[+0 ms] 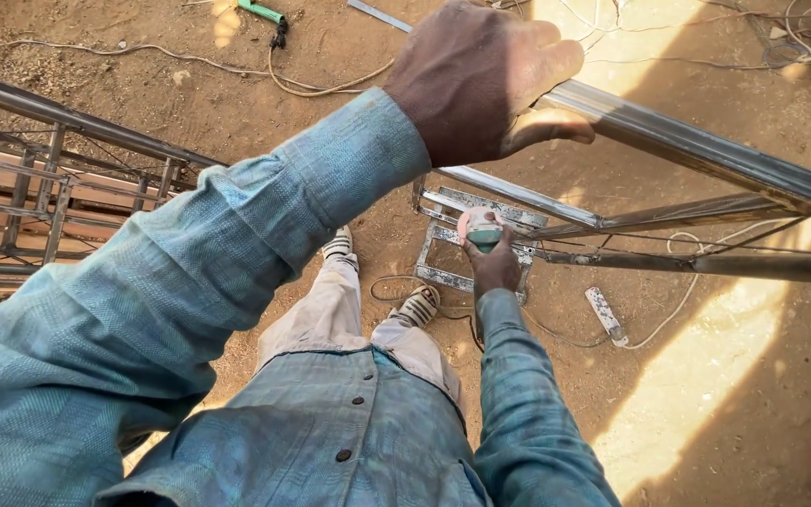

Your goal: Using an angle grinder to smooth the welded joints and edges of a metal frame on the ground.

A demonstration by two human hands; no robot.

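Left hand (481,80): high and close to the camera, fingers wrapped over the top rail (706,150) of a steel frame, thumb tucked beneath, so the rail is clasped in a full closed grip. Rail's long axis runs from the hand down toward the right edge of view; it also carries on as a darker bar to the left behind the sleeve. Right hand (495,268): far lower, arm fully extended downward, fingers closed around the body of a small green angle grinder (482,230) with a pale rounded head. The grinder points up and away from the hand, its head touching or just beside a lower crossbar (706,263) where that bar meets a short ladder-like welded section (443,239); exact contact point cannot be resolved. Right hand is clearly the nearer one to that joint; left hand is well apart from it, above. A cable (405,286) loops on the ground just beside the feet in striped sandals (420,305). White power strip (604,314) lies to the right of the right hand, cord trailing off. Surface: bare, dry brown dirt, strong sunlight patches at right. More welded frames (39,188) lie at left; a green-handled tool (263,13) and loose wires at the top.
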